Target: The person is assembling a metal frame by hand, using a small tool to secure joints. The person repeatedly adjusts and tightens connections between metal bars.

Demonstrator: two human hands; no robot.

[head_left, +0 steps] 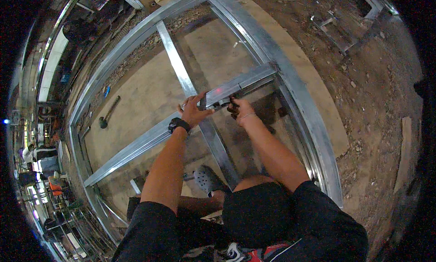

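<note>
A silvery metal crossbar [156, 134] runs diagonally across a large metal frame [313, 125]. My left hand [194, 113], with a dark watch at the wrist, rests on it near where a second crossbar [175, 57] meets it. Its fingers are spread and the thumb points right. Close to its right, my right hand [243, 111] is closed at the near edge of the bar, its fingers curled round something dark. A small dark metal piece [221, 103] sits against the bar between both hands; its kind is unclear. A small red light spot shows on the bar above it.
Inside the frame, a mallet [109, 112] and a small blue object [107, 91] lie on tan sheeting at the left. My grey clog [209, 179] stands within the frame. Bare dirt and metal offcuts [334, 30] lie to the right; clutter lines the far left.
</note>
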